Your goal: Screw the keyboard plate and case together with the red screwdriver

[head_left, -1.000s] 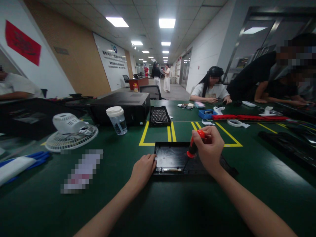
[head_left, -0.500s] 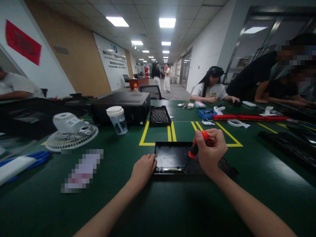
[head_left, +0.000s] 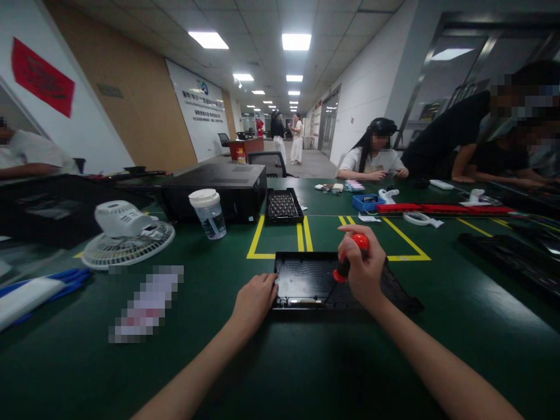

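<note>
Head view: a black plastic panel [head_left: 301, 280], shallow and rimmed, is laid flat on the green table [head_left: 324, 361], directly in front of the person, and serves here as the landmark; a red-and-black screwdriver [head_left: 343, 267] is held over its right half, tilted, with the handle up and to the right and the thin shaft slanted down to the panel's near edge; whether a screw is met by the tip is too small to be told. The screwdriver's handle is clamped by the closed fingers of the right hand [head_left: 366, 268]; the left hand [head_left: 256, 297] is set against the panel's left edge, its fingers close together, and whether the edge is pinched under the thumb cannot be told. Beyond the panel, a dimpled black tray [head_left: 285, 205] is placed; beyond it to the left, a lidded clear cup [head_left: 209, 214] is stood upright beside a black computer case [head_left: 219, 186]; farther left of the panel, a white fan [head_left: 126, 236] is seen; beyond the panel to the right, a blue box [head_left: 366, 202] and a roll of white tape [head_left: 415, 218] are set apart.
</note>
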The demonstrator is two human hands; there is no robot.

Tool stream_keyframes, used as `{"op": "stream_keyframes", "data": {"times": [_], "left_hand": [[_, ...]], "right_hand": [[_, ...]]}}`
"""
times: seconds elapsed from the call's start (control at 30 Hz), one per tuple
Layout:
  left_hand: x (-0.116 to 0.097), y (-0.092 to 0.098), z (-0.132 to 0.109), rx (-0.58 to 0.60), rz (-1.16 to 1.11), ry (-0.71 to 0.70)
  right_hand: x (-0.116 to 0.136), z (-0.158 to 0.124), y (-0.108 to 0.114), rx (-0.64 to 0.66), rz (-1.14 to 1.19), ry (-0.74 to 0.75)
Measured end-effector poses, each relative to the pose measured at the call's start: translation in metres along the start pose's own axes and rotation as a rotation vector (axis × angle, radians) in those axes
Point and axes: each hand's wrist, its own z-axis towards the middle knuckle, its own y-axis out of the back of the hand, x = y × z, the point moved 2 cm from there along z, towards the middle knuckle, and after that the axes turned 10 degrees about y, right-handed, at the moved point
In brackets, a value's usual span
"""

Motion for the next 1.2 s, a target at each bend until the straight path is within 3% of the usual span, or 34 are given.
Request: {"op": "stream_keyframes", "data": {"times": [0.27,0.53,1.2], "left_hand": [[0.000,0.002,-0.001,0.004,-0.007,-0.004],[0.001,0.000,0.000,0.033,-0.029,0.014],[0.000,0.001,0.000,0.008,-0.015,-0.003]], "right_hand": [[-0.001,0.011,-0.002,0.081,0.237,-0.009],[-0.004,0.017,-0.006,0.247,0.671,-0.291],[0.001,0.019,0.000,0.447,0.848,-0.354]]}}
